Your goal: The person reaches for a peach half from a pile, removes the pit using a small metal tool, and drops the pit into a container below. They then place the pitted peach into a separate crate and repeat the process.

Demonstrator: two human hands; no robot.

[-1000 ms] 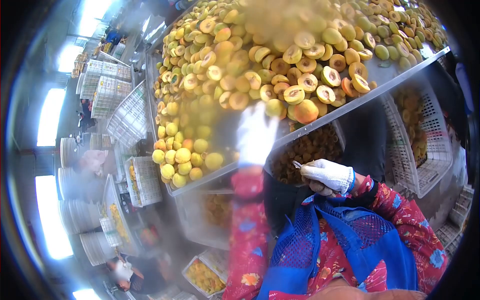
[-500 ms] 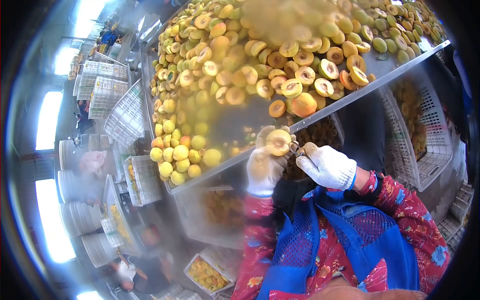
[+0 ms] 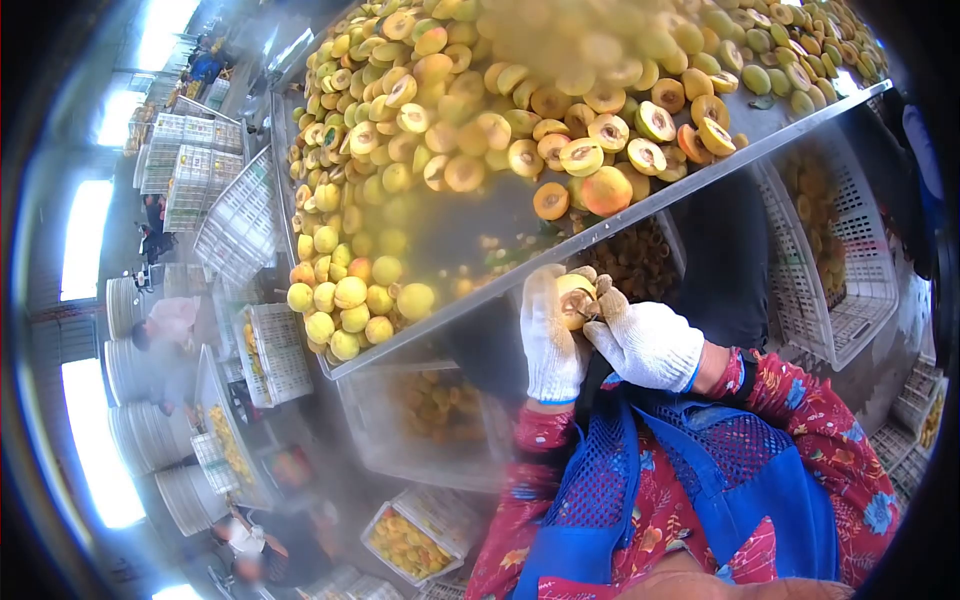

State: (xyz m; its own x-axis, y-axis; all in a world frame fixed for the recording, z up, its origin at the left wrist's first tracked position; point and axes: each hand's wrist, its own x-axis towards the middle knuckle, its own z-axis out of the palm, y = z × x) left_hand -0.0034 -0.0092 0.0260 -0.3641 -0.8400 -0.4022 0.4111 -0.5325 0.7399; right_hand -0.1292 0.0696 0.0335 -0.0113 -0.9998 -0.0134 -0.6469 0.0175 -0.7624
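Note:
My left hand (image 3: 548, 340), in a white knit glove, is closed around a yellow peach half (image 3: 574, 298) with its cut face turned toward me. My right hand (image 3: 652, 342), gloved too, pinches a small looped metal tool (image 3: 590, 319) against the cut face. Fingers and fruit partly hide the tool. Both hands are just in front of the metal table's edge (image 3: 690, 190). Beyond it lie many halved peaches (image 3: 582, 156), some with the stone still showing. Whole-looking yellow peaches (image 3: 352, 293) are heaped at the table's left corner.
Below the table edge, a container of brown bits (image 3: 635, 262) is partly hidden by my hands. White crates (image 3: 870, 285) stand at the right, with more crates (image 3: 278, 352) and stacked white tubs (image 3: 150, 435) at the left. People (image 3: 285, 545) are blurred at lower left.
My hands have drawn slightly closer together and toward me. The tool has moved from the fruit's rim onto its cut face, and the view has shifted a little.

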